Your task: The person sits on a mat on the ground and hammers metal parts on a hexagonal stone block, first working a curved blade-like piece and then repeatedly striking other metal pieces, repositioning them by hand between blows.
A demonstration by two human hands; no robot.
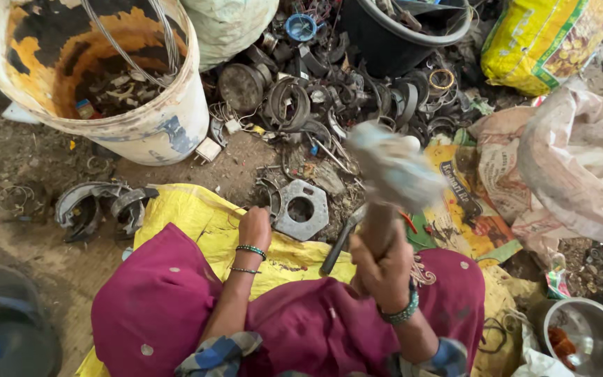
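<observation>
Right hand (383, 269) grips a raised hammer (392, 171); left hand (255, 227) rests closed near hexagonal metal plate (303, 209)

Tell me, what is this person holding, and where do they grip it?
The right hand grips a hammer by its wooden handle, head raised and blurred. The left hand rests by a flat metal plate.

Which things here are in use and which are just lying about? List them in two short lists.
In use:
right hand gripping the raised hammer
left hand reaching down beside the grey metal plate with a round hole

Lying about:
white bucket
black tub
pile of dark metal rings and scrap
yellow sack
steel bowl
</observation>
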